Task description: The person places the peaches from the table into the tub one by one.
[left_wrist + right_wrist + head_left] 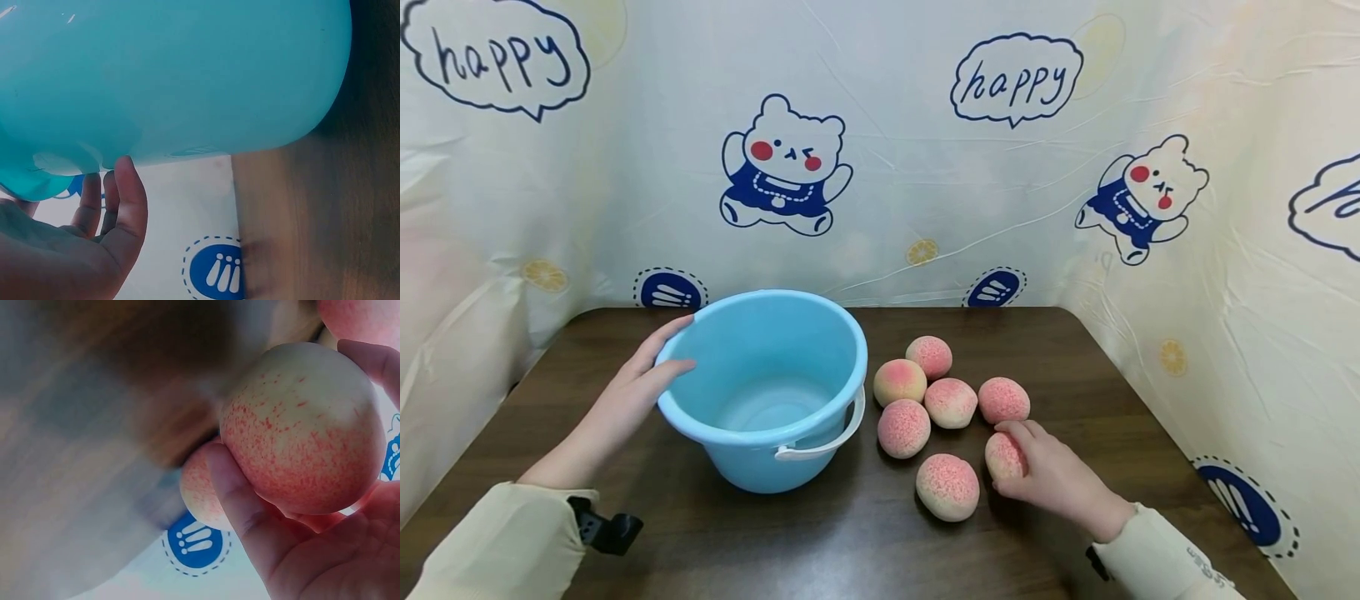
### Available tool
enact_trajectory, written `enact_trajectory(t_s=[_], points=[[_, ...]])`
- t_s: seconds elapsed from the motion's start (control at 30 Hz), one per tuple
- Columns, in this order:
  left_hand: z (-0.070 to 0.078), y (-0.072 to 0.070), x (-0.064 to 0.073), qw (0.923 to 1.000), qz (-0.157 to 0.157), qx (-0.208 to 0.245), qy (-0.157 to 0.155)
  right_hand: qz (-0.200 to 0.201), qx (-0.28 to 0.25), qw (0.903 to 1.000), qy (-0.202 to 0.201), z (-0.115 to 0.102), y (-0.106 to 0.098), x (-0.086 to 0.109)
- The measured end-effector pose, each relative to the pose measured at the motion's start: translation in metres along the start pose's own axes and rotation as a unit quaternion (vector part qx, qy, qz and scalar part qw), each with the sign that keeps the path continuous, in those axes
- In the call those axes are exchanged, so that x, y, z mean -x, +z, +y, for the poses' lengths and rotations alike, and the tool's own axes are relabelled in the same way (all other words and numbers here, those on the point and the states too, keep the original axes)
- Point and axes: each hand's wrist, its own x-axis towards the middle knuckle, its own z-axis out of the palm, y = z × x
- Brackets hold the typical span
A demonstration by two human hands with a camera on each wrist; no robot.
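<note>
A light blue bucket (767, 367) stands upright on the dark wooden table, its inner floor showing and its white handle (827, 446) hanging at the front right. My left hand (643, 375) grips the bucket's left rim, thumb over the inside and fingers along the outer wall (175, 75). To the right, my right hand (1052, 471) holds a pink and cream peach (1004, 456) between thumb and fingers. The right wrist view shows this peach (306, 434) large, with the thumb across its side. Another peach (1003, 400) lies just behind the held one.
Several more peaches lie between the bucket and my right hand: one in front (947, 487), others grouped behind, such as the yellowish one (899, 382). A printed curtain (895, 167) with bears and "happy" bubbles surrounds the table (850, 542) at back and sides.
</note>
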Motion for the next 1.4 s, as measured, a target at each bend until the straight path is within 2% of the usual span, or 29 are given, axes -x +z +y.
enact_trajectory(t_s=[0.57,0.87,1.4], points=[[0.000,0.001,0.001,0.9999,0.001,0.010,-0.002,-0.013,0.021,0.9997,-0.008,-0.009,-0.020,-0.010],[0.001,0.001,0.001,0.9999,0.001,0.011,0.000,0.011,0.029,0.9991,-0.028,-0.015,-0.031,-0.016],[0.001,0.001,0.000,0.9999,0.000,0.016,0.000,0.014,0.042,0.9985,-0.034,-0.032,-0.057,-0.026]])
